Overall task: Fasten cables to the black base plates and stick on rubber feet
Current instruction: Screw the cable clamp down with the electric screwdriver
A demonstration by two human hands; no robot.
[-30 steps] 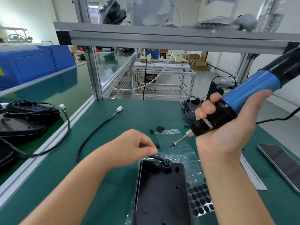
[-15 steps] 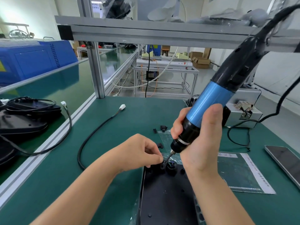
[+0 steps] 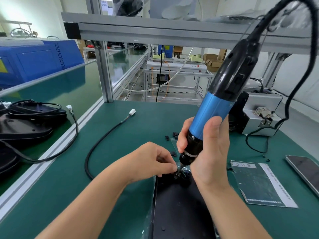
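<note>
While the right hand (image 3: 205,152) wraps the screwdriver (image 3: 215,107), bit down on the base plate (image 3: 179,204) on the counter | left hand (image 3: 150,161) pinches the clamp (hidden) | step: screwing cable down | next: hold upright, press.

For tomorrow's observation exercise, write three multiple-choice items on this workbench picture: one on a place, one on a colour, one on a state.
1. Where is the screwdriver's tip?
A. at the far end of the black plate
B. on the phone
C. on the blue machine

2. What colour is the screwdriver's middle section?
A. red
B. blue
C. yellow

3. What is the left hand doing?
A. lying flat
B. pinching a small part beside the tip
C. holding the phone

Answers:
1 A: the screwdriver meets the black plate there.
2 B: the barrel is blue.
3 B: the left hand pinches beside the tip; the right hand grips the tool.
</note>
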